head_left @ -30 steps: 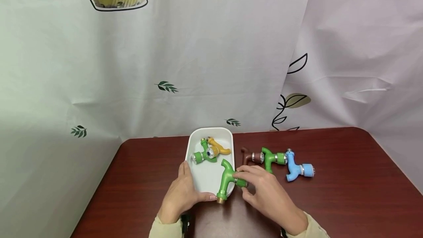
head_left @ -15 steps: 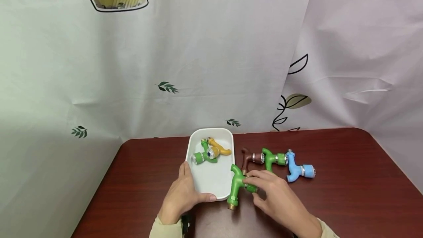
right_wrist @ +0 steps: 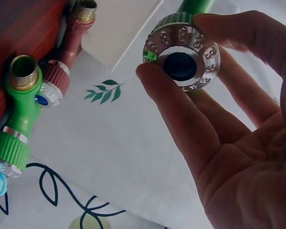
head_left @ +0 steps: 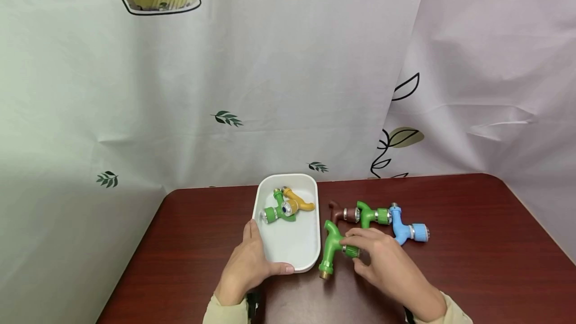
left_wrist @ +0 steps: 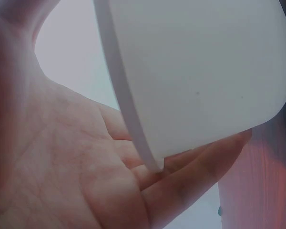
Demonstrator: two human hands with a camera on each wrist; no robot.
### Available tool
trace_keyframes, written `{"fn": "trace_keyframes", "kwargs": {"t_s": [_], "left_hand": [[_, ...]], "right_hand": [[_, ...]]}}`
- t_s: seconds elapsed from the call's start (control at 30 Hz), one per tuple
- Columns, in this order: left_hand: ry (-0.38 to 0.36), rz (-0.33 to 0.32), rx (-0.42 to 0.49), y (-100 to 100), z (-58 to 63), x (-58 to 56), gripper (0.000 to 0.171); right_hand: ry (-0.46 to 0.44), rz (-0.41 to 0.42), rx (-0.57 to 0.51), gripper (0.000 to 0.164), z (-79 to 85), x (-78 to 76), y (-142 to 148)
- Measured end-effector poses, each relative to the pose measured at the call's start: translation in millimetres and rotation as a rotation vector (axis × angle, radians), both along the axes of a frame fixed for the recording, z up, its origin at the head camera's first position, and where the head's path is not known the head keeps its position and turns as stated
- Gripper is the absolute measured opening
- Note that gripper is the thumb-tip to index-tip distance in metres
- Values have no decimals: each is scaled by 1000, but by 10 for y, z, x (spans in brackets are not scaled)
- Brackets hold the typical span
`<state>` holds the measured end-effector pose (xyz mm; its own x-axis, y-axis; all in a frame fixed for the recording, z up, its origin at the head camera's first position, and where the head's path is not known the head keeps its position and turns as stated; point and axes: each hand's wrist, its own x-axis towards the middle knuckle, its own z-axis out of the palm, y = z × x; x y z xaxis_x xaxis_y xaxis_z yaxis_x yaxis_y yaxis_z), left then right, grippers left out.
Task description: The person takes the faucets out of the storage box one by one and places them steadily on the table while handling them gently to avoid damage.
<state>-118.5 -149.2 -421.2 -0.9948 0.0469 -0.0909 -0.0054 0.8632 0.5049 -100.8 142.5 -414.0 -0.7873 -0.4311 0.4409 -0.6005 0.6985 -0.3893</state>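
Observation:
My left hand (head_left: pixel 247 263) holds a white tray (head_left: pixel 288 256) by its near left corner. Its thumb lies at the near rim and its fingers run along the outside of the left wall. In the right wrist view, thumb and forefinger of my right hand (right_wrist: pixel 248 157) pinch the round knob (right_wrist: pixel 202 50) of a green tap. In the head view this green tap (head_left: pixel 332 246) hangs just right of the tray, brass thread toward me. Inside the tray lie another green tap (head_left: pixel 271 214) and a yellow tap (head_left: pixel 302 204), one across the other.
Right of the tray lie a brown tap (head_left: pixel 345 214), a green tap (head_left: pixel 373 215) and a blue tap (head_left: pixel 407 231) in a row on the dark red wooden table (head_left: pixel 189 254). A pale patterned cloth (head_left: pixel 288 74) hangs behind the table.
My right hand has carried the green tap rightward, from over the tray's near right corner to beside its right wall. The left hand and tray have stayed in place.

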Motion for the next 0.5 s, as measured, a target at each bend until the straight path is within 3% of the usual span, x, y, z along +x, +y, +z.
{"fn": "trace_keyframes", "kwargs": {"t_s": [0.5], "left_hand": [[-1, 1, -6, 8, 19, 1, 146]], "right_hand": [[-62, 23, 13, 40, -116, -152, 105]]}}
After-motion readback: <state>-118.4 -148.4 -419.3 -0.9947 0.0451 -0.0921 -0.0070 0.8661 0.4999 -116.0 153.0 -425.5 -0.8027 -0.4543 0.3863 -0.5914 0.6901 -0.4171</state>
